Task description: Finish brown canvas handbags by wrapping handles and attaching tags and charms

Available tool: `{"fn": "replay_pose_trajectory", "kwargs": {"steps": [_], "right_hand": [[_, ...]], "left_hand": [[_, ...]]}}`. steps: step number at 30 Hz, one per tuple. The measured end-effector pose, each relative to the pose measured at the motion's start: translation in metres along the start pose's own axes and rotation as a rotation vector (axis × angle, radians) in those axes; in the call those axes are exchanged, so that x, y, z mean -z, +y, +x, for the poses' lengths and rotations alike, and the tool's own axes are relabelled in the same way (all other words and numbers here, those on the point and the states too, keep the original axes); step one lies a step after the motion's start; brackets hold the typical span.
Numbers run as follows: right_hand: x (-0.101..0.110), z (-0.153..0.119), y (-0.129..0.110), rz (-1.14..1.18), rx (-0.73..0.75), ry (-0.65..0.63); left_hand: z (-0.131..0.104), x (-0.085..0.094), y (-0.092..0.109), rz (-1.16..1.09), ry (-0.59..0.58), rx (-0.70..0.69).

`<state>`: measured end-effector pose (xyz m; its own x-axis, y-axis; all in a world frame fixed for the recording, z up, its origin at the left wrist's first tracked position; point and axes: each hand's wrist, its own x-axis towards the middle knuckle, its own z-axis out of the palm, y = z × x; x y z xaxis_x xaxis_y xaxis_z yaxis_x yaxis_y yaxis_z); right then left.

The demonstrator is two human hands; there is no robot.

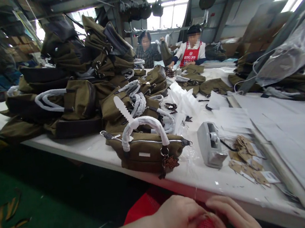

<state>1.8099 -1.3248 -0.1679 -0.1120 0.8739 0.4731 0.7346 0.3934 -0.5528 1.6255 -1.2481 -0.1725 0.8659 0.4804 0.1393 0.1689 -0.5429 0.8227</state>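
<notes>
At the bottom of the head view, my left hand (180, 215) and my right hand (234, 216) meet over a red apron (144, 207). The left fingers are curled in a pinch. The right fingers bend toward them, and both sets of fingertips come together. Whatever lies between them is too small and hidden to name; a thin thread-like line rises nearby. Beyond my hands, an olive handbag (143, 150) stands upright near the table edge, its handles wrapped in white. A brown fluffy charm (170, 162) hangs from its side.
A grey metal device (211, 145) sits right of the bag, beside a bunch of brown tags (248, 158). Many olive bags (75, 99) are heaped at the left. White paper sheets (301, 136) cover the right side. Two people (191, 54) work across the table (68, 152).
</notes>
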Motion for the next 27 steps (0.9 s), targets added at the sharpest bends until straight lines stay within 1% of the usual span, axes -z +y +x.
{"fn": "replay_pose_trajectory", "kwargs": {"steps": [1, 2, 3, 4, 6, 7, 9, 10, 12, 14, 15, 16, 18, 19, 20, 21, 24, 27], "right_hand": [[-0.003, -0.001, 0.000, 0.111, -0.099, -0.020], [-0.008, -0.001, 0.000, 0.250, -0.200, -0.068], [-0.013, -0.001, -0.001, 0.405, -0.294, -0.138], [-0.020, 0.000, -0.002, 0.556, -0.376, -0.220], [-0.035, 0.006, -0.006, 0.771, -0.506, -0.376], [-0.042, 0.010, -0.009, 0.818, -0.565, -0.441], [-0.053, 0.018, -0.014, 0.827, -0.656, -0.515], [-0.057, 0.022, -0.015, 0.810, -0.671, -0.524], [-0.060, 0.029, -0.014, 0.772, -0.642, -0.506], [-0.059, 0.037, -0.007, 0.694, -0.563, -0.448], [-0.058, 0.042, -0.001, 0.632, -0.514, -0.391], [-0.056, 0.047, 0.005, 0.558, -0.468, -0.309], [-0.055, 0.061, 0.018, 0.417, -0.404, -0.119], [-0.055, 0.068, 0.023, 0.374, -0.393, -0.043], [-0.056, 0.075, 0.026, 0.358, -0.397, -0.002], [-0.059, 0.082, 0.028, 0.360, -0.404, 0.009], [-0.069, 0.096, 0.023, 0.414, -0.378, -0.066], [-0.077, 0.101, 0.014, 0.467, -0.361, -0.118]], "left_hand": [[-0.004, 0.001, 0.001, -0.110, -0.001, 0.065], [-0.009, 0.003, 0.002, -0.221, 0.016, 0.123], [-0.013, 0.006, 0.003, -0.305, 0.062, 0.168], [-0.017, 0.009, 0.004, -0.345, 0.133, 0.195], [-0.024, 0.015, 0.004, -0.299, 0.284, 0.190], [-0.027, 0.017, 0.003, -0.249, 0.343, 0.178], [-0.031, 0.022, 0.000, -0.160, 0.410, 0.173], [-0.034, 0.023, -0.002, -0.130, 0.425, 0.170], [-0.038, 0.027, -0.006, -0.090, 0.454, 0.156], [-0.039, 0.033, -0.010, -0.078, 0.506, 0.146], [-0.039, 0.037, -0.012, -0.065, 0.567, 0.144], [-0.037, 0.042, -0.014, -0.043, 0.652, 0.147], [-0.031, 0.053, -0.017, -0.009, 0.822, 0.188], [-0.027, 0.058, -0.019, -0.013, 0.873, 0.218], [-0.022, 0.063, -0.021, -0.031, 0.892, 0.253], [-0.018, 0.066, -0.022, -0.059, 0.885, 0.284], [-0.007, 0.069, -0.023, -0.124, 0.841, 0.331], [-0.002, 0.071, -0.023, -0.142, 0.857, 0.367]]}}
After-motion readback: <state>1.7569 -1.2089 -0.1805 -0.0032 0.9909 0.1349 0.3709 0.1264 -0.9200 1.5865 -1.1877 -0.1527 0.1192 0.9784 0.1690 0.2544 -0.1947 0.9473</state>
